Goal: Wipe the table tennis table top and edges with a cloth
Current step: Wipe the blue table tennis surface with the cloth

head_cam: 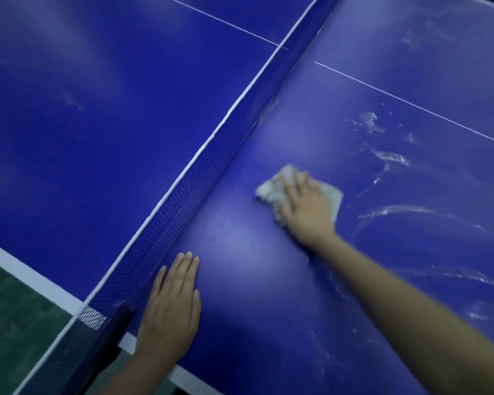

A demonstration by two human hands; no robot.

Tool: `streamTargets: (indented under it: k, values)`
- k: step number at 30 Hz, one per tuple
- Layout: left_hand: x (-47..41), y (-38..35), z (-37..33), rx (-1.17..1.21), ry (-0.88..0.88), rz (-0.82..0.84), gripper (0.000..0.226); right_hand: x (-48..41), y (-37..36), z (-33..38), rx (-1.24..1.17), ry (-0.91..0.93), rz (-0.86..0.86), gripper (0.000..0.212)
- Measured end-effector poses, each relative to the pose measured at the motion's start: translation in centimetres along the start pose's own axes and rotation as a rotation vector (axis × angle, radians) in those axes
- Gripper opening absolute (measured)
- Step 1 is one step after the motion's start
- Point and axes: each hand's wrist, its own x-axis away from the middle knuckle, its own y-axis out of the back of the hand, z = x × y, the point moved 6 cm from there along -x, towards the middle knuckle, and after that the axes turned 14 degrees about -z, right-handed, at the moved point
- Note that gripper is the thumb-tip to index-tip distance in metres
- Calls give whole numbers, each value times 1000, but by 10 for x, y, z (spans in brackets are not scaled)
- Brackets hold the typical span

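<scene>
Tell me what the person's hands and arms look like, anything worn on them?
Both are bare. The left hand and right hand show no gloves, rings or watch, and no sleeve covers either forearm in view. The right forearm is motion-blurred.

Lighting is dim and bluish, with soft overhead glare patches on the table top (97, 109). The right forearm (411, 309) shows motion blur. Straight lines bow near the frame edges; overall sharpness is low.
</scene>
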Motion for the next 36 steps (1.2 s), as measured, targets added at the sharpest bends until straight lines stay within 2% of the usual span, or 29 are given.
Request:
streamTargets:
  k: [4,7,9,11,12,13,15,17,19,20,22,24,26,29,31,33,36]
  values:
    - [0,5,-1,2,15,-12,54,137,11,93,-83,311,126,56]
    - [1,8,-4,-14,7,-6,54,225,13,114,-88,554,234,57]
    - [1,7,-4,-4,5,15,54,244,14,112,-77,717,269,58]
    - [2,7,-4,-5,2,34,56,232,17,102,-75,765,262,59]
    - [2,7,-3,-8,-1,38,56,216,19,92,-79,687,223,59]
    - [2,7,-4,-10,-7,40,56,197,22,77,-89,529,158,57]
    - [3,5,-3,-9,-11,48,55,165,28,35,-86,80,10,51]
    - [3,2,-1,3,-12,46,49,159,30,9,-37,-330,-52,50]
    - [4,-1,-1,22,-9,69,51,165,31,19,12,-518,-71,50]
    - [4,-1,-1,34,-7,69,52,172,32,36,38,-493,-71,50]
    - [3,1,-1,59,0,43,49,193,32,84,31,-291,-62,50]
    - [2,5,-2,85,-8,11,50,225,30,123,-56,-88,30,51]
    - [2,10,-6,85,-88,-35,46,249,30,134,-101,51,117,52]
    - [12,11,-20,114,-237,-47,38,251,28,118,-71,253,155,54]
    - [19,10,-39,134,-368,4,40,235,30,94,-60,245,179,55]
    - [13,9,-58,168,-433,47,43,210,33,60,-72,100,133,53]
    - [-24,6,-78,183,-331,52,45,177,34,10,-59,-234,8,50]
